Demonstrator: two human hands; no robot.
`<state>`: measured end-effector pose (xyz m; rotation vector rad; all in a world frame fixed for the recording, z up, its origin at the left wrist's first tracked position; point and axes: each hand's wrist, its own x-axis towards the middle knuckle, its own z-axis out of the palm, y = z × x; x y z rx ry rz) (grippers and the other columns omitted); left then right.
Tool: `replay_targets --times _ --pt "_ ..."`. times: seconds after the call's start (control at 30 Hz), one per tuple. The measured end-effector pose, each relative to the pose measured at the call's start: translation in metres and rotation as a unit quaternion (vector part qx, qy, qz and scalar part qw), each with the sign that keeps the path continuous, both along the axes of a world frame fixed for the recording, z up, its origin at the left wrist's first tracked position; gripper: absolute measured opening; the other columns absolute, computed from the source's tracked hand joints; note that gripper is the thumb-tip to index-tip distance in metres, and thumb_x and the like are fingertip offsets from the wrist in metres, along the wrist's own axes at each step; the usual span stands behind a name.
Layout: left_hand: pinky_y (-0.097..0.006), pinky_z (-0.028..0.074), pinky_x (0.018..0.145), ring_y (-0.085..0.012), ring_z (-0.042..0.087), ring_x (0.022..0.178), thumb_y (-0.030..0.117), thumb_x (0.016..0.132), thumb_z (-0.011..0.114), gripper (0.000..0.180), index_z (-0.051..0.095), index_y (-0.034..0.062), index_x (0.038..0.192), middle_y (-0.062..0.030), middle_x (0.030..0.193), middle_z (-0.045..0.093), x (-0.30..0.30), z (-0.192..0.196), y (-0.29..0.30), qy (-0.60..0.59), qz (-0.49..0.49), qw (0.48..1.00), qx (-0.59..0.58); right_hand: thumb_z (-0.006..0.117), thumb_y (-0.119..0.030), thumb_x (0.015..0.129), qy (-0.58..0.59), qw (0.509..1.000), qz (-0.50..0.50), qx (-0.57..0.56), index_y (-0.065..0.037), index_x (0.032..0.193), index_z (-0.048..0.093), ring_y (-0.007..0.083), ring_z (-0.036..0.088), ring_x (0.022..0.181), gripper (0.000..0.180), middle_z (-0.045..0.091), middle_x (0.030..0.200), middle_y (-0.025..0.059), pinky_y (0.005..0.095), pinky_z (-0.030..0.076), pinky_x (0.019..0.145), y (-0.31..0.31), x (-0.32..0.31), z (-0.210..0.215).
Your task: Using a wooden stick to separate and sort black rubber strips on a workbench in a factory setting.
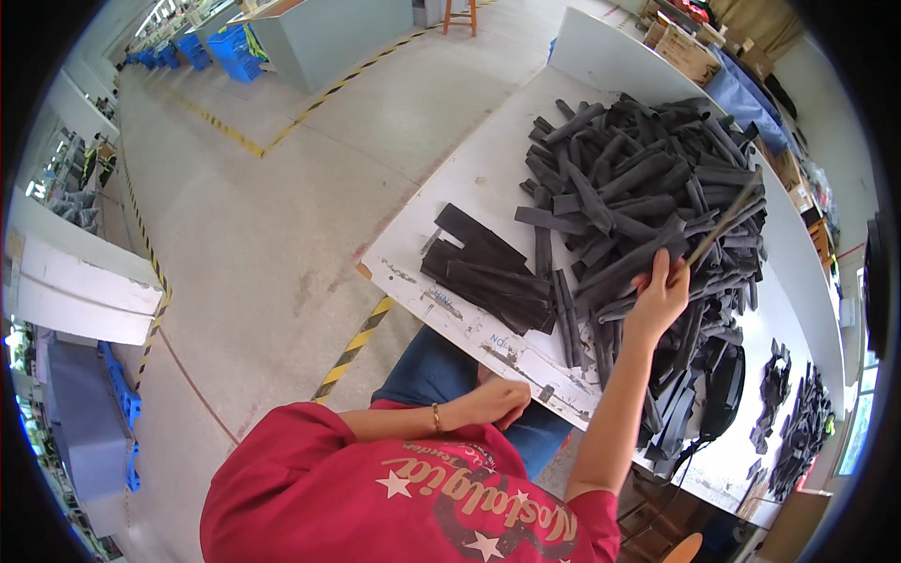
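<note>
Both hands curl, left (495,403) held close, right (663,298) outstretched, gripping a stick (722,225).

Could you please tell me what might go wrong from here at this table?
The heap of dark tube-like pieces is loosely piled, so pulling one out might set others sliding.
The thin stick in the right hand reaches over that heap and could snag a piece.
The stack of flat dark strips lies near the white table's edge, so a nudge might tip some off.
</note>
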<state>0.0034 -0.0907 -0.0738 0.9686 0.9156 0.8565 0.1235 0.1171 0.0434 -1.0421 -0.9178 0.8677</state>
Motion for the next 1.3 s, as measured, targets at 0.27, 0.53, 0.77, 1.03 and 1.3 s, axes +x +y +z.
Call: replay_targets --times 0.27,0.53,0.77,1.03,1.3 --pt "-0.033 0.049 0.064 -0.0244 0.061 0.071 0.011 0.080 0.067 0.010 0.064 0.0025 0.085 -0.0108 0.080 0.059 -0.061 0.044 0.100 0.304 0.218 0.875 0.309 0.063 -0.021 0.091 -0.395 0.916 -0.047 0.049 0.002 0.110 0.060 0.0128 0.047 0.066 0.030 0.058 0.076 0.0070 0.0259 0.040 0.062 0.000 0.049 -0.029" --pt "-0.033 0.049 0.066 -0.0254 0.061 0.073 0.007 0.079 0.066 0.005 0.066 0.0054 0.083 -0.0096 0.079 0.062 -0.115 0.016 0.170 0.436 0.290 0.784 0.333 0.059 -0.014 0.092 -0.370 0.923 0.068 -0.081 0.002 0.104 0.060 0.0082 0.047 0.069 0.020 0.056 0.076 0.0034 0.0237 0.041 0.061 -0.084 0.106 -0.068" --pt "-0.037 0.048 0.079 -0.0245 0.058 0.092 0.009 0.074 0.069 0.011 0.068 0.0080 0.085 -0.0046 0.084 0.064 -0.130 -0.007 0.209 0.503 0.094 0.752 0.415 0.064 -0.009 0.088 -0.378 0.901 0.170 -0.130 0.001 0.103 0.062 0.0073 0.046 0.064 0.018 0.056 0.071 0.0015 0.0229 0.039 0.057 -0.115 0.107 -0.077" --pt "-0.040 0.051 0.076 -0.0281 0.064 0.086 0.011 0.068 0.068 0.011 0.068 0.0096 0.079 -0.0085 0.083 0.068 -0.126 -0.018 0.221 0.552 -0.037 0.767 0.326 0.066 -0.011 0.086 -0.420 0.879 0.197 -0.113 0.001 0.102 0.064 0.0172 0.057 0.062 0.020 0.062 0.073 0.0133 0.0290 0.045 0.059 -0.122 0.108 -0.092" --pt "-0.040 0.051 0.069 -0.0291 0.064 0.078 0.011 0.070 0.069 0.010 0.068 0.0052 0.079 -0.0101 0.078 0.066 -0.136 -0.018 0.213 0.578 -0.058 0.748 0.322 0.067 -0.012 0.085 -0.405 0.877 0.218 -0.140 0.001 0.103 0.064 0.0139 0.054 0.061 0.022 0.061 0.071 0.0094 0.0276 0.043 0.058 -0.126 0.100 -0.087"
